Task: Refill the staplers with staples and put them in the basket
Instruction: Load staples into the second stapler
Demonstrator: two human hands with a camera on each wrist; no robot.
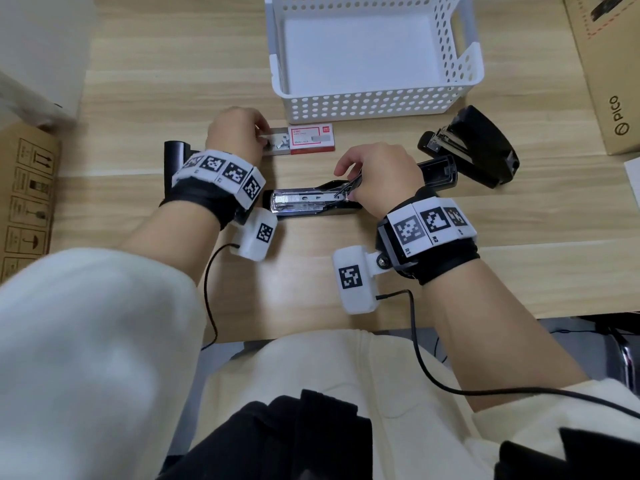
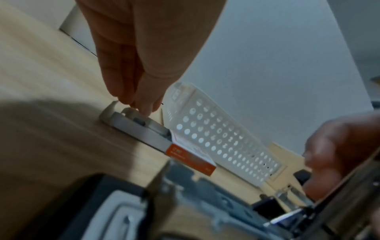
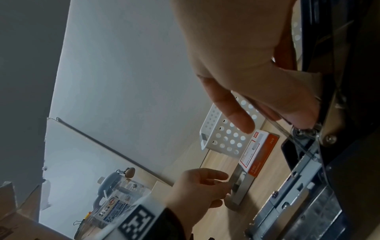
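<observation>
The step in hand looks like drawing a strip from the red-and-white cardboard staple box (image 1: 300,139), mid-frame just below the empty white perforated plastic basket (image 1: 377,109). It should lift out level so it does not snap. The left hand (image 1: 235,133), fingers curled down, pinches inside the box's slid-out tray. The right hand (image 1: 381,174) grips the raised arm of the opened black metal stapler (image 1: 304,202) at centre; its magazine lies exposed. A second black stapler (image 1: 474,147) waits at right.

The cardboard box (image 1: 609,71) at the right edge of the head view reads "PICO". The right wristband's marker tags (image 1: 431,225) carry "R1" and "R2". The staple box (image 3: 259,155) shows "24/6" on its orange side (other print too small).
</observation>
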